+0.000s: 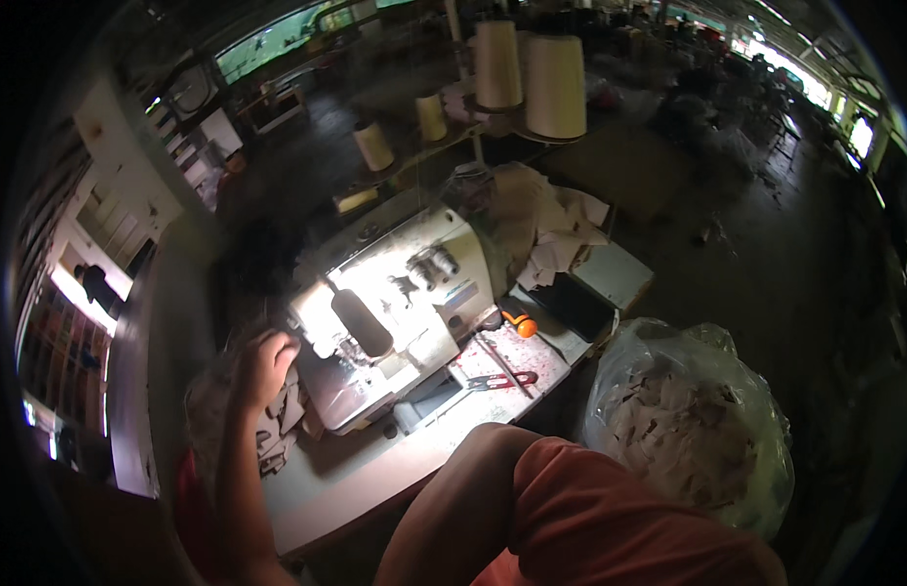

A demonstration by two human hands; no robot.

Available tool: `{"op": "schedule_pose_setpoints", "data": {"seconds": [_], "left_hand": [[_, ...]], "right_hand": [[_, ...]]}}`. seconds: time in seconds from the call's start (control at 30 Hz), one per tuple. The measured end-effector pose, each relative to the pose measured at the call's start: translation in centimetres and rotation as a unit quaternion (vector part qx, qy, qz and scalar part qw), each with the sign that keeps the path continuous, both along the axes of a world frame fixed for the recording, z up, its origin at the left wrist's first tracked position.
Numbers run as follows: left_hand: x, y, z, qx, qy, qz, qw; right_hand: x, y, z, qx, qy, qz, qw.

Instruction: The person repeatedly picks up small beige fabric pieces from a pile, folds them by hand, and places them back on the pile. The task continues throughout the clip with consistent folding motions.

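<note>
My left hand (268,363) is at the left end of a white sewing machine (452,256), beside its brightly lit needle area. Its fingers are curled in; what they hold, if anything, is hidden. Under and beside that hand lies a heap of pale cut fabric pieces (278,430). A dark oval part (362,323) stands out in front of the machine's lit face. My right arm, in an orange sleeve (610,508), is bent across the lower middle, and its hand is out of view.
Red-handled scissors (504,381) and an orange-ended tool (523,326) lie right of the machine. Thread cones (555,88) stand behind it. Pale fabric (546,220) is heaped at the back right. A clear plastic bag (688,420) of fabric scraps stands on the right.
</note>
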State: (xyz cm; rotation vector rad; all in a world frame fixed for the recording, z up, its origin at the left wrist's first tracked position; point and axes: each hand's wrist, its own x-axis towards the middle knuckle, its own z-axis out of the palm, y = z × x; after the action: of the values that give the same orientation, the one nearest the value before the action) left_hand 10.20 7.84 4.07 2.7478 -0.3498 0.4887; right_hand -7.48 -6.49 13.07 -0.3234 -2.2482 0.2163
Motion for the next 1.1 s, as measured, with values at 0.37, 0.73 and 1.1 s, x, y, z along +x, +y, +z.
{"op": "schedule_pose_setpoints", "data": {"seconds": [0.37,0.73,1.1], "left_hand": [[4.2,3.3,-5.5,0.097,0.011,0.089,0.991],[4.3,4.6,-9.1,0.041,0.008,0.126,0.991],[4.0,3.0,-10.5,0.038,-0.141,0.035,0.989]], "right_hand": [[-0.2,1.1,-0.1,-0.013,0.002,0.026,1.000],[-0.3,1.4,-0.1,-0.016,0.009,0.051,0.999],[-0.3,1.5,-0.1,-0.018,0.012,0.077,0.997]]}}
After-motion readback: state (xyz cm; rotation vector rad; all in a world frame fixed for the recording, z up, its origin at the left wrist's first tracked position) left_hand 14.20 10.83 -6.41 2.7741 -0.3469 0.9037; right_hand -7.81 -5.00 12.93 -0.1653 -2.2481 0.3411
